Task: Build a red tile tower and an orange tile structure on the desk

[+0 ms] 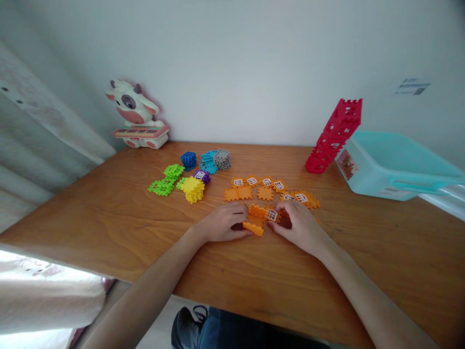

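Note:
On the wooden table a partly joined orange block [256, 219] has upright walls at its front and back. My left hand [225, 223] grips it from the left, fingers along its side. From the right, my right hand [298, 224] pinches an orange window tile [272, 215] with a white lattice, held against the block's right side; whether the two interlock I cannot tell. Just behind lie flat orange tiles [238, 194] and a row of orange window tiles [252, 182]. More orange window tiles [301, 198] lie beyond my right hand, which partly hides them.
Yellow [193, 189], green [162, 186], dark blue [188, 160] and grey tile stacks [222, 159] sit left of centre. A red tile tower [334, 135] stands back right beside a turquoise bin [392, 165]. A cow toy keyboard [140, 118] is back left, near a curtain [39, 116].

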`<action>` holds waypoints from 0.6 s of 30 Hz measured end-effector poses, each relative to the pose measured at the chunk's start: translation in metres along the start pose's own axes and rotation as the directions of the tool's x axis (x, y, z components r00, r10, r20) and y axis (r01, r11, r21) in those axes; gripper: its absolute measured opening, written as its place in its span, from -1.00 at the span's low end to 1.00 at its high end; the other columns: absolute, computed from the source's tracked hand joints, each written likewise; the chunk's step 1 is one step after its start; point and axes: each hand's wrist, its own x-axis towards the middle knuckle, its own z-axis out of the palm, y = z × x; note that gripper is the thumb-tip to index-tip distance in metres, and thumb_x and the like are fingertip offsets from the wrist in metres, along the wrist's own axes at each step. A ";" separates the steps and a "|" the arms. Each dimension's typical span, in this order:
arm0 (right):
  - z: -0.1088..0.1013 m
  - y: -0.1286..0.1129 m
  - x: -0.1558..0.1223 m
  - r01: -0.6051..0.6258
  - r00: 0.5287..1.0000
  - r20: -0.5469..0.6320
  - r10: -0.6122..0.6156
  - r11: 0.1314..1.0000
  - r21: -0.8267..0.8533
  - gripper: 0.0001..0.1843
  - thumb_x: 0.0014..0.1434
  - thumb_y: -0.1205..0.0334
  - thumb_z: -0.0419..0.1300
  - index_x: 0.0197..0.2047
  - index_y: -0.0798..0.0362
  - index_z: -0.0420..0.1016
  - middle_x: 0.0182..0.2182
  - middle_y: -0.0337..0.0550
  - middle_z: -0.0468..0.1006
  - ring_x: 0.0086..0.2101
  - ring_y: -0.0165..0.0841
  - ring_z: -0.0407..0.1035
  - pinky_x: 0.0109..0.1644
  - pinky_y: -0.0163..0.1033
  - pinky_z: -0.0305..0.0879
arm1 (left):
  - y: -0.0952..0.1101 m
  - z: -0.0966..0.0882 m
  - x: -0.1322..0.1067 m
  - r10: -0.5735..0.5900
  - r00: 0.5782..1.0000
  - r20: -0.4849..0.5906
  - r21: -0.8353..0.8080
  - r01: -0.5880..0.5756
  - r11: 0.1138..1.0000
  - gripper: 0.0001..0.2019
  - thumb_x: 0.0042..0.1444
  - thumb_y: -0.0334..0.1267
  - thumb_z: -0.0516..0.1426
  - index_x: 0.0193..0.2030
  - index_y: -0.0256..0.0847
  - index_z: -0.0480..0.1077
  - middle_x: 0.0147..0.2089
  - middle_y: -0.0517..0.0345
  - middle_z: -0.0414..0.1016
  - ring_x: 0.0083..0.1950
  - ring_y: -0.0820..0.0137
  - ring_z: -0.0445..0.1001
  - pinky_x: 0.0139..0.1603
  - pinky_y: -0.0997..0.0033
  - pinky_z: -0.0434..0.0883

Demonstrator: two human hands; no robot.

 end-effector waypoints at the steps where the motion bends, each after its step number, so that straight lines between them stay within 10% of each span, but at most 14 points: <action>1: 0.001 0.001 0.000 0.001 1.000 -0.020 -0.001 1.000 0.013 -0.74 0.21 0.08 0.32 -0.11 -0.04 0.40 -0.19 -0.03 0.56 -0.18 -0.10 0.49 -0.08 0.03 0.47 | 0.000 0.000 0.000 -0.003 1.000 0.000 -0.005 0.003 1.000 -0.72 0.36 -0.04 0.13 -0.22 -0.21 0.49 -0.15 -0.01 0.56 -0.08 0.28 0.52 -0.01 0.28 0.46; 7: 0.007 0.004 -0.002 0.028 0.992 -0.127 -0.018 0.997 0.077 -0.64 0.25 0.19 0.24 0.10 -0.04 0.35 0.00 0.05 0.48 0.01 -0.04 0.47 0.09 0.13 0.47 | 0.001 0.001 0.001 -0.008 1.000 0.000 -0.021 0.008 1.000 -0.72 0.36 -0.05 0.14 -0.22 -0.22 0.49 -0.13 -0.02 0.57 -0.06 0.28 0.53 0.03 0.28 0.46; 12: 0.009 0.007 -0.002 -0.022 0.987 -0.155 0.047 0.987 0.161 -0.79 0.30 0.25 0.16 0.00 -0.01 0.46 0.09 0.10 0.43 -0.24 -0.23 0.54 -0.14 -0.02 0.56 | 0.002 0.005 0.001 0.003 1.000 -0.025 -0.054 -0.004 0.999 -0.75 0.34 -0.08 0.17 -0.20 -0.23 0.51 -0.11 -0.04 0.56 -0.02 0.27 0.52 0.06 0.29 0.46; 18: 0.005 0.007 -0.001 0.007 0.998 -0.066 0.001 0.992 0.129 -0.77 0.31 0.33 0.10 -0.14 -0.03 0.59 -0.23 -0.07 0.65 -0.18 -0.16 0.55 -0.04 0.02 0.51 | 0.000 0.006 0.001 0.060 0.997 -0.041 -0.074 -0.063 0.995 -0.79 0.35 -0.13 0.17 -0.12 -0.19 0.58 -0.05 -0.03 0.59 0.03 0.28 0.50 0.11 0.27 0.46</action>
